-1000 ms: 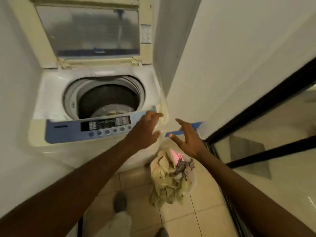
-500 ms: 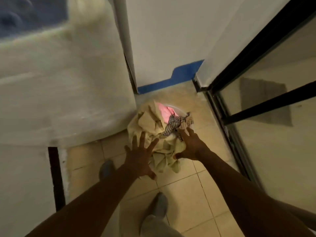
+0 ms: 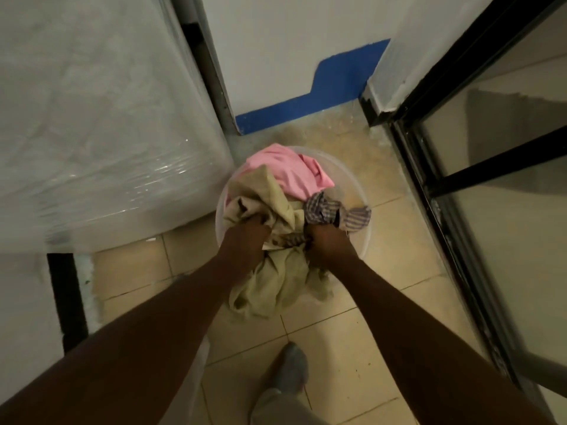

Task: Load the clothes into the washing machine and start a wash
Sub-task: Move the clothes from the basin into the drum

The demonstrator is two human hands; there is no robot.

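My left hand (image 3: 245, 237) grips crumpled beige cloth (image 3: 276, 271); my right hand (image 3: 326, 240) clenches blue-checked fabric (image 3: 325, 210) beside a pink garment (image 3: 288, 170) in the translucent round plastic basin (image 3: 362, 240).

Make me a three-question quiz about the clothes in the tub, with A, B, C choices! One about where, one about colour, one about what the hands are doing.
1. Where is the clear tub?
A. on the tiled floor
B. on a shelf
C. on a chair

2. What colour is the cloth at the tub's far side?
A. green
B. pink
C. black

3. What are the hands doing?
A. hanging open
B. pressing buttons
C. gripping clothes

Answers: 1 A, tiles surround the tub. 2 B, the pink cloth lies farthest. 3 C, the left hand clutches beige cloth and the right hand clutches checked cloth.
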